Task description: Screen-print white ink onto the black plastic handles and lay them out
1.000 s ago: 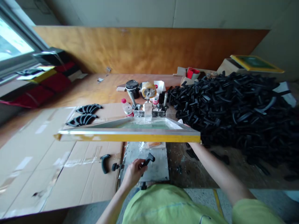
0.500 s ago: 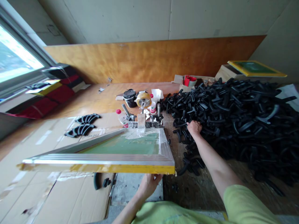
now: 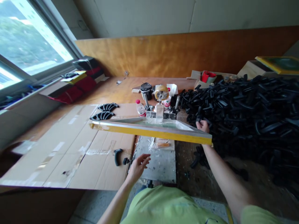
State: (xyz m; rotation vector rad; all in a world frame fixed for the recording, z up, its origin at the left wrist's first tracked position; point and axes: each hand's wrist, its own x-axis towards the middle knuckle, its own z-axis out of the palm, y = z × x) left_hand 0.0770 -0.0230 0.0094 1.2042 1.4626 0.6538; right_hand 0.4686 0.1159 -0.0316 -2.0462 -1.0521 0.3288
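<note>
My left hand (image 3: 139,165) hovers above the grey metal base plate (image 3: 161,171), fingers loosely apart and holding nothing. Over the plate, a screen-printing frame (image 3: 151,132) with a yellow front edge is tilted up on its rear clamp. My right hand (image 3: 203,126) is at the near left side of a big pile of black curved plastic handles (image 3: 233,109). Its fingers are closed on a black plastic handle (image 3: 199,115), partly lost against the pile. One separate curved handle (image 3: 118,157) lies on the cardboard left of the plate.
Two rows of handles (image 3: 104,115) lie on the cardboard sheet (image 3: 70,146). Behind the frame stand a black-lidded tub (image 3: 146,90), a tape roll (image 3: 161,92) and red-capped bottles (image 3: 140,109). A squeegee-like orange strip (image 3: 163,145) rests on the plate. Boxes (image 3: 70,93) sit by the window.
The frame's front edge has risen, uncovering more of the base plate. My left hand has come off the frame and lowered. My right hand stays by the pile, now with a handle visible in it.
</note>
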